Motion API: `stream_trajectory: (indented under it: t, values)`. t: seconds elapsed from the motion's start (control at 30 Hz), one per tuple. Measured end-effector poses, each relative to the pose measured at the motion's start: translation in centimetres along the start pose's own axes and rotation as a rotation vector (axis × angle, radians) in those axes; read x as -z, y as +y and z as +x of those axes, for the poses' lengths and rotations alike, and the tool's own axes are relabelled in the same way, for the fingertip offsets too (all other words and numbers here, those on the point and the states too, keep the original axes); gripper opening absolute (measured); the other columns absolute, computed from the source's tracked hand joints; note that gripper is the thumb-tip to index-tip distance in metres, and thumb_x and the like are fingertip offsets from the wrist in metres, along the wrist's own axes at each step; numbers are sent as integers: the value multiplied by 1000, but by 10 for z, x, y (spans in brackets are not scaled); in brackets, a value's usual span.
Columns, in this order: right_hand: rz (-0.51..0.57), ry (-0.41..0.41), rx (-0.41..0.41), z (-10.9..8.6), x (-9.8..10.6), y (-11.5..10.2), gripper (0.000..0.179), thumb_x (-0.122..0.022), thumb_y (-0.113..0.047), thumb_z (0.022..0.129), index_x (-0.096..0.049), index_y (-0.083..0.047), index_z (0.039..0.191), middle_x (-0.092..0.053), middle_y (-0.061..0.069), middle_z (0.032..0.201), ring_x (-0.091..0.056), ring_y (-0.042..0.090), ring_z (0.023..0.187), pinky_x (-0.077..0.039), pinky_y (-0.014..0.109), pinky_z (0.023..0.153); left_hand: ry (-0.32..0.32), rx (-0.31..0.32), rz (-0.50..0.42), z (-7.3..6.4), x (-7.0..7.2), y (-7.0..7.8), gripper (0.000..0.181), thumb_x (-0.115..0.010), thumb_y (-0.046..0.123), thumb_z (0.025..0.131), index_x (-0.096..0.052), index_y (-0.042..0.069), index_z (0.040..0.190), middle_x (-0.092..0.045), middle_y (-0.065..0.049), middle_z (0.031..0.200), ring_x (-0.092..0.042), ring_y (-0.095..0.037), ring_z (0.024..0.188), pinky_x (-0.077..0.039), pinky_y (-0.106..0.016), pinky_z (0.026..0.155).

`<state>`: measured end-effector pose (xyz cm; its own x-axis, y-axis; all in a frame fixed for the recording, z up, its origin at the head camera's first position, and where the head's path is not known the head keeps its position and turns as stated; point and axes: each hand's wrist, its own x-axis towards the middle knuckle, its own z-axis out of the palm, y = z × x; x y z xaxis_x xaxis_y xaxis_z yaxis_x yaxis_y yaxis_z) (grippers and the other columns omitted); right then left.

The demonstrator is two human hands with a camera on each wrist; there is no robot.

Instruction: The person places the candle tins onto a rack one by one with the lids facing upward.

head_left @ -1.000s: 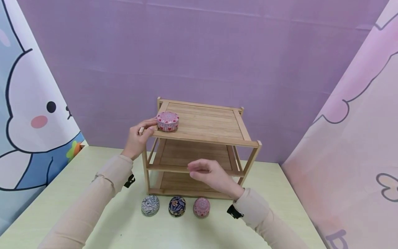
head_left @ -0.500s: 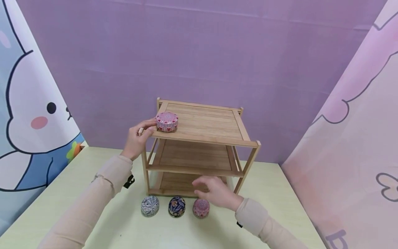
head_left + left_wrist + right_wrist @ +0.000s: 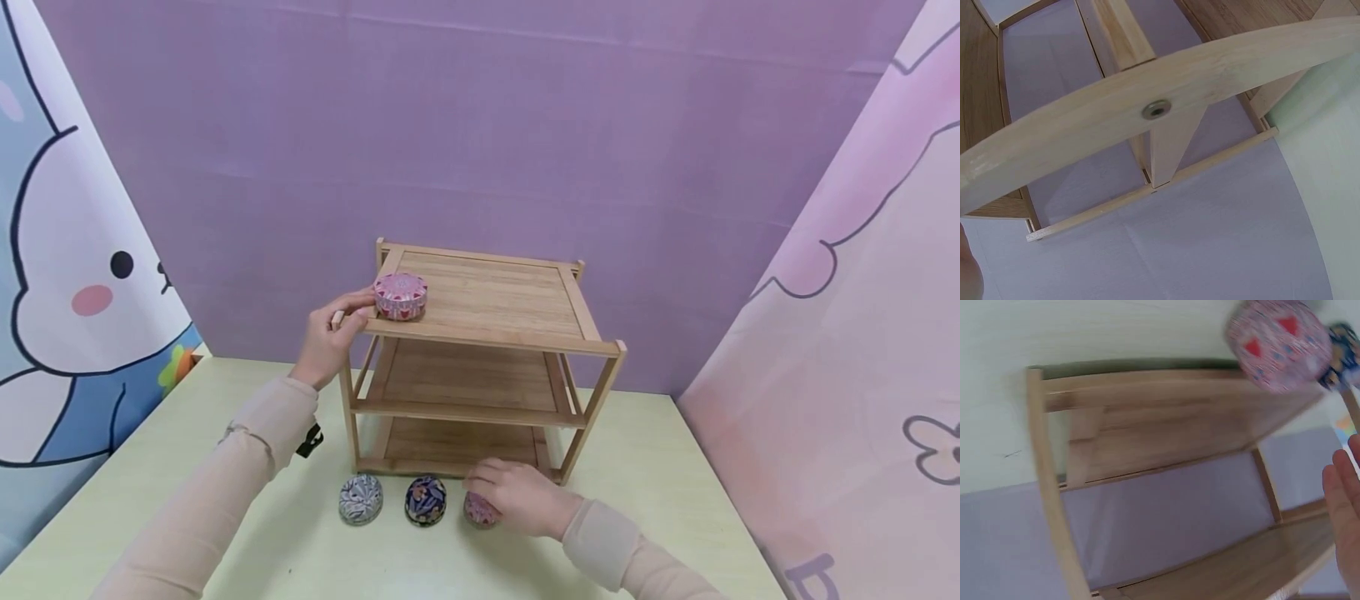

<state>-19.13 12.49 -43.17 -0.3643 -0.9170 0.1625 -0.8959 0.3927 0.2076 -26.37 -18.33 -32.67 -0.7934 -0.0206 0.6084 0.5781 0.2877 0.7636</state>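
In the head view my left hand (image 3: 330,337) grips the front left corner of the wooden shelf rack (image 3: 487,335), its fingertips close beside a round pink tin (image 3: 401,297) on the top board. My right hand (image 3: 525,497) reaches over a second pink tin (image 3: 480,510) on the table and partly hides it. The right wrist view shows that pink tin (image 3: 1279,344) blurred, with the straight fingers (image 3: 1341,487) apart from it. To its left lie a navy floral tin (image 3: 425,501) and a grey-white leaf-patterned tin (image 3: 361,499).
The rack has two lower boards, the middle board (image 3: 465,375) and bottom board (image 3: 457,442), between upright posts. Its side rail (image 3: 1210,69) crosses the left wrist view. A pale table (image 3: 255,467) lies below, a purple backdrop (image 3: 480,125) behind, printed panels at both sides.
My right hand has come down from in front of the middle board to the pink tin on the table. My left hand stays at the rack's corner, and the tins have not moved.
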Motion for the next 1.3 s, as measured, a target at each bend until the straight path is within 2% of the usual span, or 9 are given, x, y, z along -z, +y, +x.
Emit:
stream_trajectory:
  t: [0.13, 0.23, 0.4, 0.6, 0.8, 0.93, 1.03, 1.3]
  values:
    - [-100, -18, 69, -4, -15, -1, 47, -73, -9, 69, -61, -15, 113, -61, -2, 115, -55, 13, 109, -47, 24, 93, -1, 2, 6, -1, 0, 1, 26, -52, 10, 89, -62, 1, 111, -55, -10, 128, -47, -22, 123, -34, -10, 99]
    - [-166, -30, 96, -7, -24, -2, 47, -72, -10, 68, -60, -18, 113, -61, -4, 115, -55, 12, 110, -46, 24, 95, 1, 2, 4, -1, 0, 0, 26, -52, 8, 89, -62, 0, 111, -55, -11, 128, -47, -23, 123, -34, -9, 99]
    - [-304, -30, 158, -9, -36, -2, 40, -68, -16, 74, -59, -22, 113, -60, -6, 117, -55, 13, 111, -47, 27, 94, 4, 3, -6, 1, 0, -1, 25, -52, 6, 88, -62, -1, 111, -55, -12, 128, -47, -24, 123, -34, -9, 99]
    - [-429, -69, 197, -10, -45, -2, 46, -67, -20, 75, -55, -24, 119, -56, -6, 123, -53, 12, 115, -45, 29, 96, 2, 3, 8, 0, 0, -1, 26, -52, 10, 89, -62, 0, 110, -55, -11, 128, -47, -22, 123, -34, -10, 99]
    - [-551, -39, 220, -6, -50, -2, 38, -57, -23, 80, -55, -28, 117, -56, -10, 121, -53, 9, 110, -47, 25, 92, 1, -2, -4, 0, -1, 0, 26, -52, 11, 89, -62, 0, 110, -55, -11, 128, -47, -23, 123, -35, -10, 100]
    - [-615, -9, 230, -3, -56, -2, 34, -40, -18, 85, -56, -29, 113, -58, -11, 116, -55, 8, 106, -49, 23, 87, 1, -1, 0, 0, -1, 0, 25, -53, 8, 88, -63, 0, 109, -55, -11, 128, -47, -23, 123, -34, -10, 99]
    - [-649, 24, 235, -2, -62, -1, 35, -32, -19, 87, -56, -30, 109, -58, -12, 112, -55, 7, 104, -49, 22, 85, 0, 1, 1, 0, -2, -1, 25, -52, 6, 88, -63, 0, 110, -55, -11, 127, -47, -23, 123, -34, -9, 99]
    - [-680, 59, 225, 0, -75, -2, 26, -37, -27, 87, -58, -28, 104, -59, -9, 107, -55, 11, 101, -50, 25, 81, -1, -2, -5, 0, -1, -2, 26, -52, 8, 89, -62, 0, 111, -55, -11, 128, -47, -23, 123, -34, -10, 100]
